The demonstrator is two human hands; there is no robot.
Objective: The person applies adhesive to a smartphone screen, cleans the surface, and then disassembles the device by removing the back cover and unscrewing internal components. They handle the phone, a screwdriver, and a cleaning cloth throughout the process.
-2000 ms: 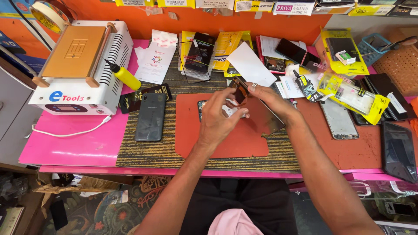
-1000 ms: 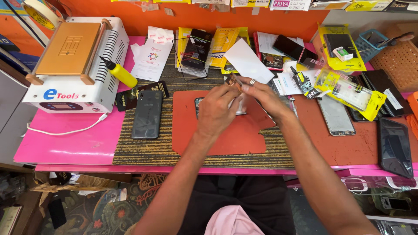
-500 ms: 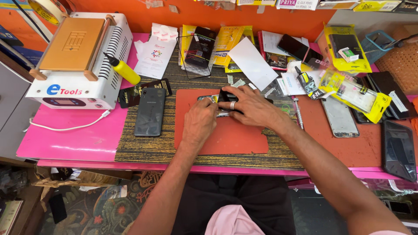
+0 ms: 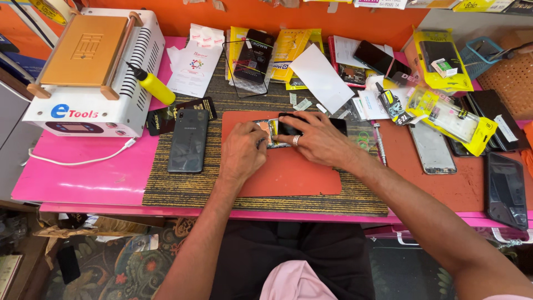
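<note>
An opened phone point(image 4: 273, 133), dark with its inner parts showing, lies flat at the top of a red work mat point(image 4: 288, 178). My left hand point(image 4: 242, 151) rests on the mat with curled fingers gripping the phone's left end. My right hand point(image 4: 313, 140), a ring on one finger, lies spread over the phone's right half and presses it down. Most of the phone is hidden under my fingers.
A dark grey phone point(image 4: 189, 140) lies face down left of the mat, on a striped mat point(image 4: 177, 186). Behind it stand a yellow bottle point(image 4: 154, 86) and a white machine with an orange plate point(image 4: 89, 72). To the right lie a glue tube point(image 4: 391, 105), a silver phone frame point(image 4: 432, 147), yellow packets and a black phone point(image 4: 505, 189).
Two seconds ago both hands held the phone raised above the mat. They have lowered it, and it now lies flat on the mat under my fingers.
</note>
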